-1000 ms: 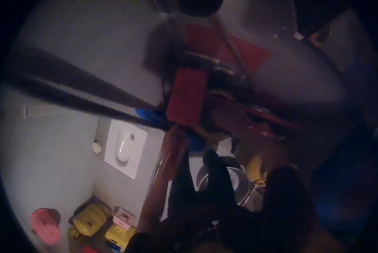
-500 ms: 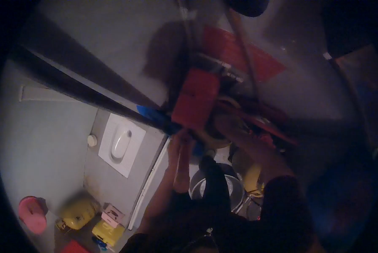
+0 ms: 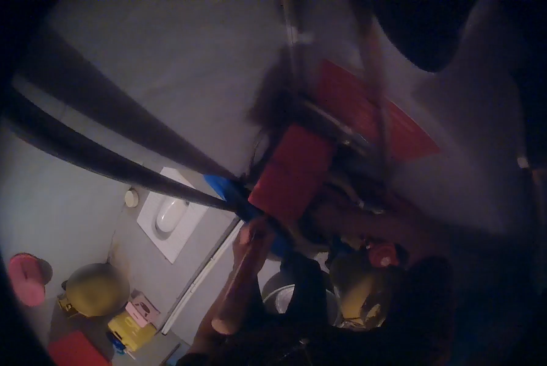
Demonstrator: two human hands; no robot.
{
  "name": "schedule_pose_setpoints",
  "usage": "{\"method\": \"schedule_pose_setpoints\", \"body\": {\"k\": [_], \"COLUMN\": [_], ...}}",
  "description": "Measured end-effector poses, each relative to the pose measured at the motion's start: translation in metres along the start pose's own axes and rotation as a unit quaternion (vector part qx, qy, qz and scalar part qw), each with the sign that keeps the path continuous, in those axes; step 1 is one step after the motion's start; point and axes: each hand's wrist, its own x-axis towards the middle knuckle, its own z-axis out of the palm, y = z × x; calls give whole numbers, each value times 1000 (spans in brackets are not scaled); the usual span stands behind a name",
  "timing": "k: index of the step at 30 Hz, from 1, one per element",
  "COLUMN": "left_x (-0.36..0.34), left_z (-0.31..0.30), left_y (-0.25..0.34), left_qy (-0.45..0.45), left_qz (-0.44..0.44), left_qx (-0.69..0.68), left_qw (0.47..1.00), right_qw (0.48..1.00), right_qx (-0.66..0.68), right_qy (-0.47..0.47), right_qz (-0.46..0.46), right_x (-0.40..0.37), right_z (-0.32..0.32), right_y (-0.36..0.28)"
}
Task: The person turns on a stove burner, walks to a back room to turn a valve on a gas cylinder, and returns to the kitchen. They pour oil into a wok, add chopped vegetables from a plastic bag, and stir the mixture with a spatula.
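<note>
My left hand [image 3: 253, 236] is closed around a long, light-brown handle [image 3: 232, 305] whose rounded end points back toward my body. What its far end joins is lost in the dark. Just beyond that hand stands a red rectangular block-like object [image 3: 293, 174], with a blue piece [image 3: 223, 188] at its left. My right forearm reaches in from the right, and my right hand [image 3: 337, 218] is a dim blur beside the red object, its fingers hidden in shadow.
A white squat toilet [image 3: 171, 216] is set in the floor at left. Near my legs are a metal pot [image 3: 279, 299] and a yellowish bag [image 3: 364, 299]. A pink mug [image 3: 26, 277], a yellow container [image 3: 96, 290] and a pink box [image 3: 142, 308] lie lower left. Dark poles [image 3: 121, 165] cross the left side.
The view has shifted, so the red object and both hands sit lower. The handle's near end has swung down and left. My right arm lies flatter across the view.
</note>
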Motion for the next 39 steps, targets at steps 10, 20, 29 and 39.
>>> {"method": "schedule_pose_setpoints", "body": {"k": [10,20,29,39], "left_x": [21,17,7,-5], "left_z": [-26,-15,-5,-11], "left_y": [-30,-13,-2,-9], "left_qy": [5,-30,-93,-63], "left_qz": [229,181,187,274], "left_qx": [0,-9,-193,20], "left_qw": [973,983,959,959], "right_qw": [1000,998,989,901], "right_qx": [-7,-35,-94,255], "right_qy": [6,-5,68,347], "right_qz": [-27,-56,-90,59], "right_x": [38,-35,-118,-224], "right_z": [2,-2,-10,-6], "right_y": [24,3,-39,-69]}}
